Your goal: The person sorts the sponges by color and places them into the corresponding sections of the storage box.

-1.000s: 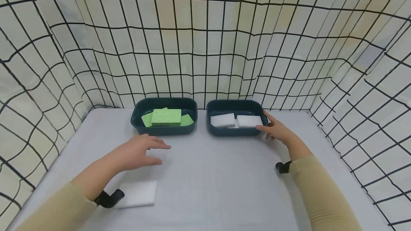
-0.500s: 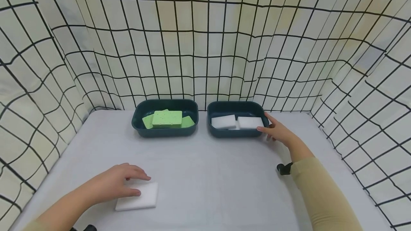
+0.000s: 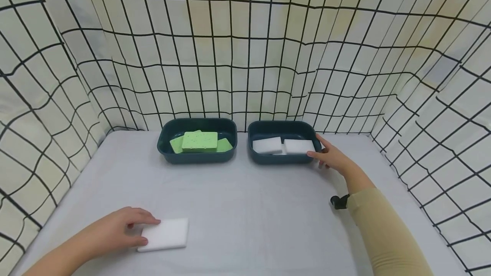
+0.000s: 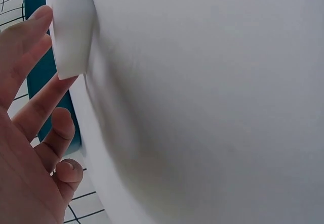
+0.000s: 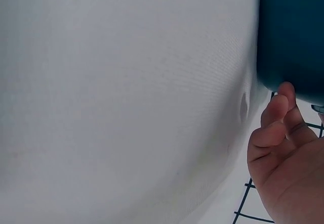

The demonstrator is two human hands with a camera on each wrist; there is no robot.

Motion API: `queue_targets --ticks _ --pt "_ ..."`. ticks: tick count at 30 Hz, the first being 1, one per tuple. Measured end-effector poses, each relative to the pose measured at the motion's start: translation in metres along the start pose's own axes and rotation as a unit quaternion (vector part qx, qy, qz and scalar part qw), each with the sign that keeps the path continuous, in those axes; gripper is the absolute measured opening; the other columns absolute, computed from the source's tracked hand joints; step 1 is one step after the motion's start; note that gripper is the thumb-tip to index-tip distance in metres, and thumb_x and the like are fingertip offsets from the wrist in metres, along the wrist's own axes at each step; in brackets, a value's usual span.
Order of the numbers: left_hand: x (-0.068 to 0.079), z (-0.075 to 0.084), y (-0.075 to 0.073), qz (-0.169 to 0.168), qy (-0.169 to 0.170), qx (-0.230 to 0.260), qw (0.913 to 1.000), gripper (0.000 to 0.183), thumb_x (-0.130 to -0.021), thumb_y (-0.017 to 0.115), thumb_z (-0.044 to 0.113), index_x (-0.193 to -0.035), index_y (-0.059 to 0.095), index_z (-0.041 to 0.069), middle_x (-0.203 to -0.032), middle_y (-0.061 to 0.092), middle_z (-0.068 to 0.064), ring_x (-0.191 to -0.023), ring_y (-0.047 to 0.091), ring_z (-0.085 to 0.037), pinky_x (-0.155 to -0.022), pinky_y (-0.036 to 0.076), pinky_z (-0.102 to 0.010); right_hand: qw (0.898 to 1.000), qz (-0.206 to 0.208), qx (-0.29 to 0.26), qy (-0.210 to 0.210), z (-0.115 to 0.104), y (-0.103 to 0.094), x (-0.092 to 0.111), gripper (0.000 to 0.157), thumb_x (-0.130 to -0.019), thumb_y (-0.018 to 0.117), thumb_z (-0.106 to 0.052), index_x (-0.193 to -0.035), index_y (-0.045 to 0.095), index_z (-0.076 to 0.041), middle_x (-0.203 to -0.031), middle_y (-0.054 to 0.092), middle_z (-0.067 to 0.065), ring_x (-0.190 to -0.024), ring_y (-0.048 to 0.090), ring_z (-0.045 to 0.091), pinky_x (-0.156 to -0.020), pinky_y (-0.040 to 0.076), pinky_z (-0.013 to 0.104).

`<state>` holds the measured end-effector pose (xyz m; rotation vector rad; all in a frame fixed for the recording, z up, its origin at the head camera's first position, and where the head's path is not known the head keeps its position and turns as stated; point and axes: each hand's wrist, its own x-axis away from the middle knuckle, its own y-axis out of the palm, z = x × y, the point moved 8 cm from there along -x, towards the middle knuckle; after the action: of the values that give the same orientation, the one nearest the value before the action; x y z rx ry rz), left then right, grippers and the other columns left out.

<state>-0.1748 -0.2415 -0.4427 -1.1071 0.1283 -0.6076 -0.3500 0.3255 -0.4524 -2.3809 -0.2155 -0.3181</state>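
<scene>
In the head view a flat white melamine-like sponge lies at the front left. My left hand is at its left end, thumb and index finger apart over its edge. From the left wrist, fingertips show right at that sponge, one finger passing behind its end. My right hand holds the right end of a dark teal bin, thumb at the front rim. Two white sponges show inside. The right wrist view has curled fingers against the bin's lower corner.
A second dark teal bin, holding several green sponges, stands to the left of the first. Behind both and along the sides rises black netting over pale cloth. White cloth covers the table.
My left hand has come back from near the green sponges, down and left to the white sponge, which lies in the same place. The right hand stays at its bin.
</scene>
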Motion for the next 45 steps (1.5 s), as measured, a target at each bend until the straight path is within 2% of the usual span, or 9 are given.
queue_targets --ticks 3,8,14,19,26,29,33,38,45 --pt "0.003 -0.002 0.0 0.001 -0.001 0.0 1.0 0.043 -0.079 0.078 0.05 -0.117 0.074 0.03 -0.117 0.066 0.003 -0.105 0.06 -0.018 -0.081 0.053 -0.029 1.0 0.0 0.003 -0.004 -0.001 -0.001 0.001 0.105 -0.085 0.069 -0.061 -0.161 0.002 -0.031 -0.116 0.056 0.018 -0.081 0.058 0.024 -0.068 0.048 0.032" --pt "0.004 -0.008 0.005 -0.023 -0.024 0.016 0.9993 0.05 -0.077 0.081 0.049 -0.121 0.072 0.029 -0.122 0.064 -0.001 -0.11 0.059 -0.031 -0.084 0.054 -0.033 1.0 -0.001 0.004 -0.004 -0.002 -0.002 0.002 0.105 -0.086 0.068 -0.061 -0.161 0.002 -0.031 -0.117 0.056 0.018 -0.083 0.058 0.024 -0.068 0.047 0.032" --pt "0.006 -0.01 0.008 -0.03 -0.025 0.023 0.999 0.058 -0.072 0.083 0.053 -0.124 0.07 0.031 -0.125 0.062 -0.001 -0.107 0.059 -0.019 -0.081 0.052 -0.024 1.0 -0.001 0.002 -0.001 -0.002 -0.002 0.003 0.104 -0.086 0.069 -0.06 -0.161 0.002 -0.031 -0.119 0.056 0.018 -0.082 0.057 0.024 -0.068 0.047 0.032" --pt "0.009 -0.01 0.008 -0.026 -0.015 0.025 0.9992 0.06 -0.072 0.082 0.053 -0.126 0.068 0.03 -0.127 0.062 -0.003 -0.105 0.057 -0.011 -0.081 0.052 -0.024 1.0 0.0 0.002 -0.002 0.0 -0.002 0.002 0.103 -0.087 0.068 -0.059 -0.161 0.002 -0.031 -0.118 0.056 0.018 -0.08 0.057 0.024 -0.068 0.047 0.032" --pt "0.011 -0.006 0.005 0.009 0.008 -0.015 0.9998 0.057 -0.078 0.078 0.055 -0.128 0.067 0.031 -0.126 0.063 0.0 -0.108 0.058 -0.01 -0.081 0.052 -0.025 1.0 0.0 0.003 -0.007 -0.001 -0.002 0.002 0.103 -0.087 0.068 -0.06 -0.161 0.002 -0.031 -0.117 0.056 0.018 -0.082 0.057 0.024 -0.069 0.048 0.031" --pt "0.01 -0.003 0.0 0.016 0.003 -0.016 0.9997 0.06 -0.079 0.077 0.055 -0.131 0.065 0.028 -0.129 0.062 0.0 -0.1 0.056 -0.007 -0.075 0.051 -0.024 1.0 0.001 0.002 -0.008 -0.001 -0.002 0.002 0.104 -0.086 0.068 -0.061 -0.161 0.002 -0.031 -0.117 0.057 0.018 -0.082 0.057 0.024 -0.068 0.048 0.031" --pt "0.005 0.002 -0.01 0.031 0.0 0.001 0.9995 0.06 -0.08 0.078 0.052 -0.133 0.064 0.027 -0.131 0.061 -0.002 -0.088 0.049 -0.002 -0.068 0.045 -0.023 1.0 0.001 0.0 -0.007 0.0 -0.001 0.001 0.104 -0.085 0.068 -0.061 -0.161 0.003 -0.031 -0.116 0.057 0.018 -0.081 0.057 0.024 -0.068 0.048 0.031" --pt "-0.005 0.012 -0.022 0.053 0.006 0.008 0.9986 0.057 -0.08 0.079 0.048 -0.132 0.065 0.029 -0.13 0.061 0.002 -0.085 0.048 -0.004 -0.067 0.042 -0.022 1.0 0.0 0.003 -0.004 0.0 0.0 0.001 0.104 -0.086 0.069 -0.06 -0.161 0.003 -0.032 -0.117 0.056 0.018 -0.08 0.056 0.023 -0.068 0.047 0.031" --pt "-0.036 0.028 -0.034 0.046 -0.004 0.031 0.9985 0.055 -0.08 0.08 0.043 -0.13 0.066 0.028 -0.134 0.06 -0.002 -0.087 0.05 -0.015 -0.066 0.043 -0.025 1.0 0.001 0.0 -0.004 -0.001 -0.001 0.003 0.104 -0.086 0.069 -0.06 -0.161 0.003 -0.033 -0.118 0.057 0.018 -0.08 0.057 0.024 -0.068 0.047 0.031"
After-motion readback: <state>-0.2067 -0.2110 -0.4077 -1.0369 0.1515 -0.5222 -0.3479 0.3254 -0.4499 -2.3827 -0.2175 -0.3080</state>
